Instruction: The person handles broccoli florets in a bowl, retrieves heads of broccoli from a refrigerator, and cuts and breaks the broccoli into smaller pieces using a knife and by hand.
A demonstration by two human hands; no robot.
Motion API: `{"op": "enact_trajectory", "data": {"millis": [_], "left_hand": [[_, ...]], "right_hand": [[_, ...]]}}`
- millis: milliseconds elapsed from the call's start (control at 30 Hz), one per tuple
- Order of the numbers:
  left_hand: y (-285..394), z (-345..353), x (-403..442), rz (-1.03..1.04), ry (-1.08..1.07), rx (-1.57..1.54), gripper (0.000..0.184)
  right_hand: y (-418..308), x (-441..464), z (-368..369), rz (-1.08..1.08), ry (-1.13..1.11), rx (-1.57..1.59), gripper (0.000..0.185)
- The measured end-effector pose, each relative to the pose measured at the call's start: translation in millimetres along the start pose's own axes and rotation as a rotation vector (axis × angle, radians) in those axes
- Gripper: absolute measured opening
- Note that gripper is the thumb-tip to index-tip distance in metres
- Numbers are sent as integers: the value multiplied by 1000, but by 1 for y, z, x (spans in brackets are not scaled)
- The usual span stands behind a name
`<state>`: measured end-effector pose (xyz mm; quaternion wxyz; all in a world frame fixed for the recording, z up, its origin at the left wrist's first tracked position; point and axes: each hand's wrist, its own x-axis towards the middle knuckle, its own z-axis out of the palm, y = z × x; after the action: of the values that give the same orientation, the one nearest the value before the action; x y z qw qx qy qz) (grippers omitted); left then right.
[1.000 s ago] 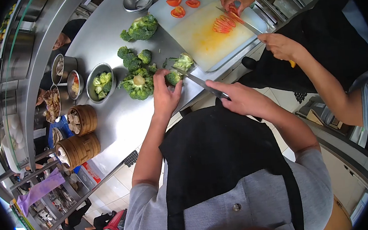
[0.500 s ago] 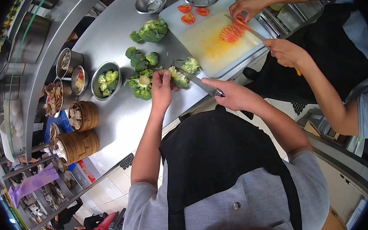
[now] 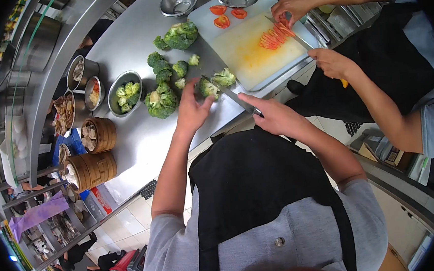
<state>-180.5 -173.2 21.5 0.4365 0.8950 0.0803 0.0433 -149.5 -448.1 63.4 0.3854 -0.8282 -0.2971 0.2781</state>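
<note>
My right hand (image 3: 276, 114) grips a knife (image 3: 235, 98), its blade lying over a cut broccoli piece (image 3: 208, 89) on the steel table. Left of that piece, my left hand (image 3: 194, 106) has its thumb and fingers apart, holding nothing. A pale-stemmed floret (image 3: 223, 77) lies just beyond the blade. Two small florets, one nearer (image 3: 180, 83) and one farther (image 3: 193, 60), rest past my left fingertips. Several green florets (image 3: 160, 67) are clustered behind them. One broccoli head (image 3: 161, 102) sits left of my hand, and another (image 3: 181, 35) farther back.
A co-worker's hands (image 3: 335, 65) slice tomato (image 3: 274, 38) on a white cutting board (image 3: 243, 75) at right. A bowl of florets (image 3: 128, 94) stands left, near bamboo steamers (image 3: 97, 170) and metal containers of food (image 3: 75, 113). Steel bowls (image 3: 178, 3) are at the back.
My left hand has opened, moving slightly down from the broccoli. Small florets now lie apart on the table, and the left broccoli head has shifted left. The knife stays in my right hand.
</note>
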Motion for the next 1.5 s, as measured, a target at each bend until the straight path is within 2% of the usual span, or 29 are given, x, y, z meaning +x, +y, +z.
{"op": "enact_trajectory", "data": {"millis": [33,133,200,267,367,533,600,733,800,933,1100,1200,1300,1500], "left_hand": [[-14,7,2,119,-15,5,60],[-22,21,-4,124,3,-85,59],[-21,28,-10,173,24,-67,59],[-20,33,-16,243,108,61,58],[-22,37,-15,258,92,101,58],[-30,39,-11,225,75,90,61],[-31,41,-12,226,87,90,63],[-31,47,-15,214,129,33,62],[-33,48,-14,218,140,18,62],[-35,50,-16,211,147,24,62],[-37,48,-15,237,155,42,62],[-40,46,-10,150,151,-17,63],[-39,42,-8,179,124,-12,64],[-41,40,-7,123,115,-51,61]], "right_hand": [[-2,-2,-1,28,-22,2,66],[-8,-13,-5,0,33,-4,66],[-13,-19,-12,137,-48,7,69],[-16,-24,-15,153,-74,8,69],[-24,-29,-21,186,-104,9,69],[-27,-28,-20,230,-123,-47,70],[-20,-28,-14,8,-32,-140,71],[-29,-28,-12,1,-45,-313,72],[-39,-27,-16,65,-140,-415,76],[-41,-25,-13,89,-175,-446,79],[-24,-6,10,59,-112,-479,76],[-14,11,26,39,-58,-517,79],[-26,4,18,126,-128,-555,81],[-11,35,39,68,-64,-567,82]]}}
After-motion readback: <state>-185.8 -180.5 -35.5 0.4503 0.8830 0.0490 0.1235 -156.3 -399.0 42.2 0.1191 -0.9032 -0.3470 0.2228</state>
